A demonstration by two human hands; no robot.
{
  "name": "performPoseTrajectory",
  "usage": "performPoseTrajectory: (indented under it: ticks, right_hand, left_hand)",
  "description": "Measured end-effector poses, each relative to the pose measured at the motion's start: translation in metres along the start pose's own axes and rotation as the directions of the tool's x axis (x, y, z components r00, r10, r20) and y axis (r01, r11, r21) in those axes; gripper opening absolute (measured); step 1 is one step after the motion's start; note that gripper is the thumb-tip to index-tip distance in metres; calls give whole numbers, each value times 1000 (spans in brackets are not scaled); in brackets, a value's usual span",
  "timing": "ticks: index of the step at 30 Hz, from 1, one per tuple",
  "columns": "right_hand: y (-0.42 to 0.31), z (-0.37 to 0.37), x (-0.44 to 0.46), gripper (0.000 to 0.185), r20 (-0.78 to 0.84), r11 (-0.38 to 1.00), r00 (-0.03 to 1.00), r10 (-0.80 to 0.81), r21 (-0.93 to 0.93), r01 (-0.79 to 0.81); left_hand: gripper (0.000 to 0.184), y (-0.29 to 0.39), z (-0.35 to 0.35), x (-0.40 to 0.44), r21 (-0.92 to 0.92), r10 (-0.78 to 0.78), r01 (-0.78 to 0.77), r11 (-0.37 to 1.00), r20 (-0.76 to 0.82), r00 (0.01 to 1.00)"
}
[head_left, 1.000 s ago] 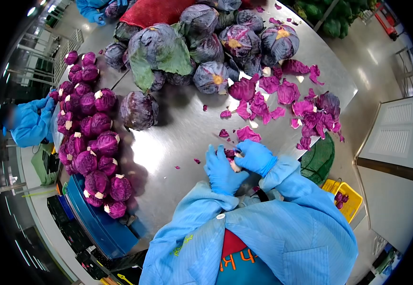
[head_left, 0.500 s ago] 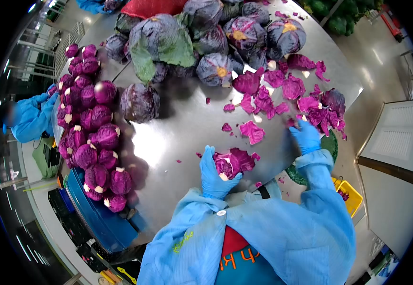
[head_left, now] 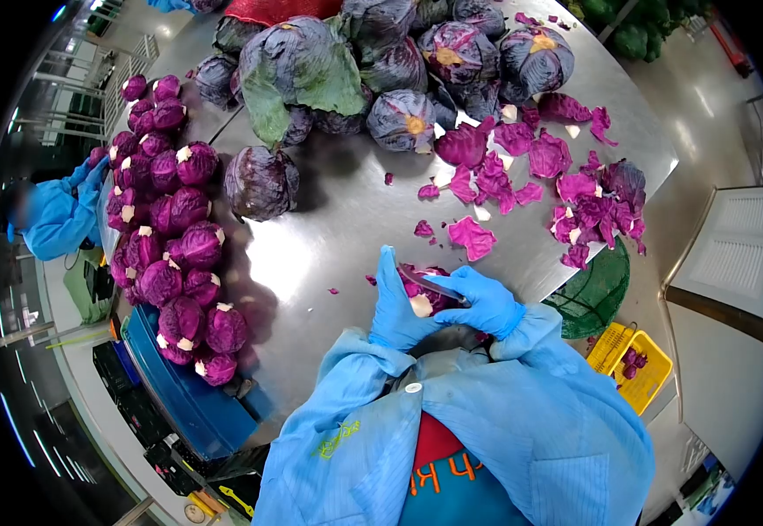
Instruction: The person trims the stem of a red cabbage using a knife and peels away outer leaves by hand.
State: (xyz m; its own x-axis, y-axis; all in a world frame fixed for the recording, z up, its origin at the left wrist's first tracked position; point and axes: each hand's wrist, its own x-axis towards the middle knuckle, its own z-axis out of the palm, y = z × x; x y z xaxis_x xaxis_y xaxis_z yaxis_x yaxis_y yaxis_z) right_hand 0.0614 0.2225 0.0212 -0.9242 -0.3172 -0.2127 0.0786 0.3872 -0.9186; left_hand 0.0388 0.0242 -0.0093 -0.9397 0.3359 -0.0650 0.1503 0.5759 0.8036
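My left hand [head_left: 396,307], in a blue glove, cradles a small red cabbage [head_left: 423,298] from its left side and from below. The cabbage's pale cut stem faces me. My right hand [head_left: 485,302], also gloved in blue, grips a knife [head_left: 434,286] whose blade lies across the top of the cabbage. The knife's handle is hidden in the fingers. Just beyond the hands, a loose purple leaf [head_left: 471,238] lies on the metal table [head_left: 338,228]. A darker untrimmed cabbage [head_left: 261,182] sits farther off to the left.
Trimmed cabbages [head_left: 160,282] line the left edge beside a blue bin [head_left: 184,394]. Untrimmed cabbages [head_left: 289,66] are heaped at the back. Peeled leaves [head_left: 495,175] cover the right side. A yellow basket [head_left: 653,373] and green net [head_left: 594,294] stand below. A co-worker [head_left: 57,215] is at left.
My right hand went out to the leaf pile at the right and is now back at the cabbage with the knife. The leaf that hung loose from the held cabbage no longer shows.
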Motion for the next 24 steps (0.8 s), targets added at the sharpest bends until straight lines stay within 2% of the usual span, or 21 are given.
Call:
performPoseTrajectory:
  ticks: [1, 3, 4, 7, 8, 10, 11, 14, 17, 20, 21, 24]
  right_hand:
    - [-2, -2, 2, 48, 32, 998, 998, 54, -30, -54]
    - [12, 1, 6, 45, 23, 998, 998, -53, -44, 54]
    - [19, 3, 7, 44, 25, 993, 994, -107, -48, 108]
    - [25, 2, 7, 39, 28, 946, 975, -222, -237, 223]
    - [26, 5, 7, 38, -6, 896, 962, -274, -364, 253]
    - [27, 15, 2, 37, -61, 755, 922, -383, -596, 274]
    - [29, 20, 3, 39, -148, 709, 856, -495, -638, 300]
    - [34, 21, 3, 37, -253, 720, 749, -613, -570, 396]
    - [34, 23, -2, 30, -313, 731, 730, -607, -581, 359]
    - [35, 24, -11, 23, -418, 755, 685, -597, -581, 303]
    - [41, 16, -16, 22, -417, 812, 736, -533, -497, 306]
    - [67, 9, -32, 27, -645, 937, 725, -240, -350, -2]
  left_hand:
    - [136, -9, 7, -1, -60, -55, 57, 997, 25, 998]
    - [133, -16, 13, -4, -87, -63, 67, 994, 41, 997]
    - [131, -15, 11, -5, -54, -20, 21, 998, 31, 999]
    - [126, -28, 19, -4, 103, 105, -103, 989, -12, 994]
    - [125, -35, 24, -2, 166, 150, -144, 976, -26, 988]
    - [127, -24, 16, 2, 106, 106, -102, 989, -27, 994]
    - [127, -18, 12, 5, 74, 87, -85, 994, -26, 996]
    - [129, -3, 3, 9, 96, -32, 28, 995, 41, 999]
    - [130, 1, 3, 7, 137, -5, 2, 991, 19, 1000]
    - [130, -11, 8, 8, 67, -65, 63, 996, 32, 997]
    - [130, -11, 6, 10, 59, -67, 65, 996, 42, 997]
    - [130, -10, 0, 13, 34, -83, 81, 996, 74, 994]
